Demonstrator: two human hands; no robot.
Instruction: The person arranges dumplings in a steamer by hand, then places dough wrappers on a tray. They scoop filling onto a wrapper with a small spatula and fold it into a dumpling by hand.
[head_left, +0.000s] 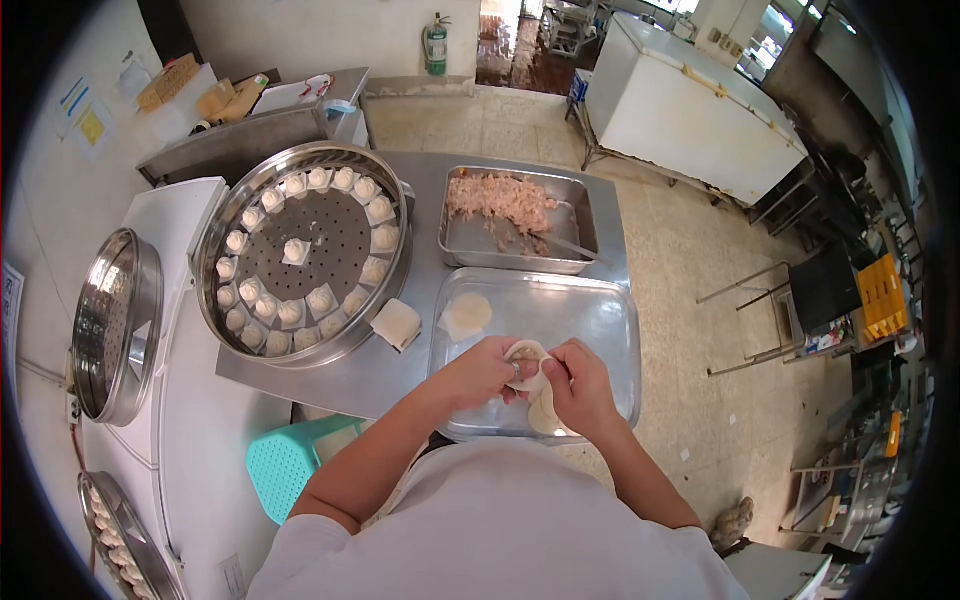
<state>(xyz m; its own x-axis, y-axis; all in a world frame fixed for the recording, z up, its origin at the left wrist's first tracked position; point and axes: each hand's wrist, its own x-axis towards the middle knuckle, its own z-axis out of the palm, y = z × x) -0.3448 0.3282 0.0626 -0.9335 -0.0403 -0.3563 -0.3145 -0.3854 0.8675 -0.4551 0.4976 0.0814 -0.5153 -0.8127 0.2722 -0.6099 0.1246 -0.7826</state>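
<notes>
Over the near part of a shallow metal tray point(615, 330), my left hand point(478, 372) cups a round dough wrapper point(527, 349). Its rim is raised, and the inside is partly covered by fingers. My right hand point(583, 388) pinches the wrapper's right edge between thumb and fingers. Below the hands, several flat dough rounds point(546, 415) overlap in the tray, partly hidden. Another dough round point(468, 311) lies on a paper square at the tray's left. Behind the tray stands a deep pan point(592, 225) of minced meat filling point(500, 199), with a metal spatula point(568, 245) resting inside.
A large round steamer point(340, 235) at the left holds several pleated buns on paper squares. Beside it sits a stack of paper squares point(397, 323). A second steamer point(118, 320) leans at the far left. A turquoise stool point(285, 470) stands below the table's front edge.
</notes>
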